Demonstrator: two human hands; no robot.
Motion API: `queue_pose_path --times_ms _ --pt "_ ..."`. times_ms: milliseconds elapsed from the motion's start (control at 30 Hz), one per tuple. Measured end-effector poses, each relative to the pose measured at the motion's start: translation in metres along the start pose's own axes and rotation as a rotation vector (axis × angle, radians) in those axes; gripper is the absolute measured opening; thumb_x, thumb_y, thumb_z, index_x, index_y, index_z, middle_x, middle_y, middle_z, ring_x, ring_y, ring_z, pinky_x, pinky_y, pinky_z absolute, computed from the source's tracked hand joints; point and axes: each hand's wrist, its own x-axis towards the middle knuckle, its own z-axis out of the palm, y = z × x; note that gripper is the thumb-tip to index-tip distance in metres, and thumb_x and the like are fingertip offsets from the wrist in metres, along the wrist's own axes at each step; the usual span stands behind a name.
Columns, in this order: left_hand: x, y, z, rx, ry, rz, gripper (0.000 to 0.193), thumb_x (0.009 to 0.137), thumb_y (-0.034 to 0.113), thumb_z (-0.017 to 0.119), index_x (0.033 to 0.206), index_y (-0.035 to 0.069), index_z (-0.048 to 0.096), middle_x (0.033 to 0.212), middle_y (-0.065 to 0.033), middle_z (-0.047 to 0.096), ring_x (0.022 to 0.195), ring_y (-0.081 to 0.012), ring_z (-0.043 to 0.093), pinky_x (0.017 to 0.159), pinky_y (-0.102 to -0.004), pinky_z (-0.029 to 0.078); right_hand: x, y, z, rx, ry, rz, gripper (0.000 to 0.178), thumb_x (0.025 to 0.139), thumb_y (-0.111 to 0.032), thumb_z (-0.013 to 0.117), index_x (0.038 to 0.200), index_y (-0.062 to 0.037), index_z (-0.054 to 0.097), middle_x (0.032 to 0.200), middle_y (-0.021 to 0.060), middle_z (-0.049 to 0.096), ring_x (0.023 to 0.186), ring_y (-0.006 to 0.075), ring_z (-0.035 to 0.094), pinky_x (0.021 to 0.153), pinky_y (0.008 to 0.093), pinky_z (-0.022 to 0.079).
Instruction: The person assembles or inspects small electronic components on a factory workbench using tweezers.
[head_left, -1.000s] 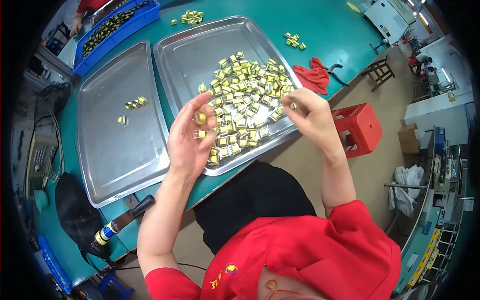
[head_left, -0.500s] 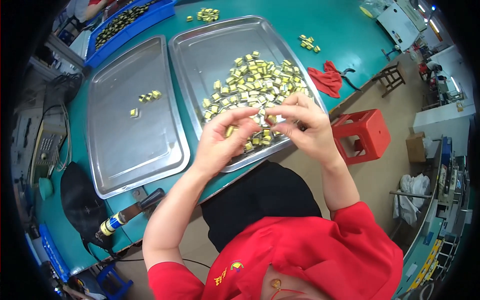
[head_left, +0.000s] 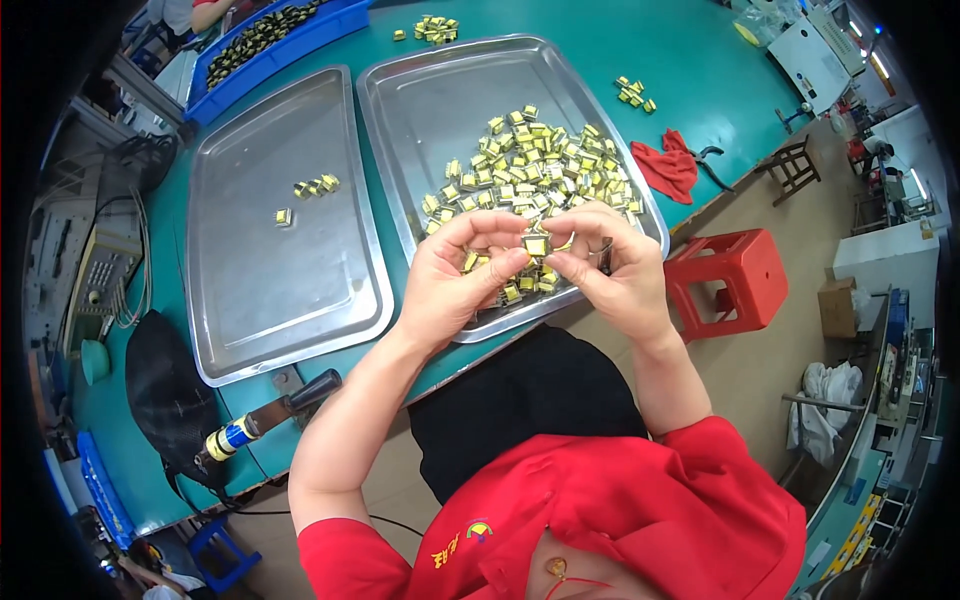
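Observation:
Between the fingertips of both hands is a small yellow-wrapped transformer [head_left: 536,244], held above the near part of the right metal tray [head_left: 450,75]. My left hand [head_left: 462,272] pinches its left side with thumb and fingers. On its other side my right hand [head_left: 618,268] grips it the same way. A small dark piece [head_left: 605,256] shows by the curled fingers of the right hand; what it is I cannot make out. Beneath the hands lies a loose heap of similar transformers [head_left: 545,165]. The left metal tray [head_left: 280,290] carries a short row of transformers [head_left: 317,186] and a single one [head_left: 284,217].
A blue bin [head_left: 290,55] of dark parts stands at the far left. Small transformer groups [head_left: 437,30] lie behind the trays. On the right are a red cloth [head_left: 667,165], pliers [head_left: 714,168] and a red stool [head_left: 735,280]. A dark-handled tool [head_left: 315,390] lies at the front left.
The hands have come closer together, and the transformer now shows plainly between both sets of fingertips. The whole view has shifted slightly; the tray contents look the same.

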Motion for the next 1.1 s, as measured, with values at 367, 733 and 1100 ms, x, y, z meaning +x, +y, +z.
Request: queue_pose_path --times_ms 367,733,1100 --pt "0.0 -0.001 0.001 0.071 0.048 0.04 0.025 0.083 0.008 0.064 0.106 0.003 0.059 0.081 -0.0003 0.057 0.052 -0.0016 0.044 0.042 -0.0164 0.031 -0.001 0.003 0.003 0.015 0.041 0.006 0.027 0.075 0.005 0.067 0.101 0.0014 0.061 0.088 0.0019 0.055 0.063 0.0012 0.041 0.055 0.0159 0.032" --pt "0.001 -0.002 -0.004 -0.168 -0.06 -0.06 0.032 0.09 0.011 0.053 0.12 -0.001 0.052 0.092 -0.0063 0.06 0.052 -0.0019 0.036 0.04 -0.0139 0.023 0.001 -0.008 0.006 -0.124 0.072 -0.032 0.028 0.073 0.007 0.066 0.1 -0.0007 0.063 0.087 0.0015 0.056 0.059 0.001 0.041 0.05 0.0157 0.031" --pt "0.004 -0.001 -0.006 -0.206 -0.082 -0.014 0.033 0.089 0.007 0.052 0.122 0.002 0.052 0.104 -0.0076 0.059 0.055 -0.0017 0.035 0.042 -0.0151 0.027 -0.008 0.026 -0.045 -0.958 0.014 0.064 0.023 0.071 -0.004 0.069 0.093 -0.0031 0.062 0.09 0.0094 0.057 0.076 0.0262 0.06 0.064 0.0349 0.047"
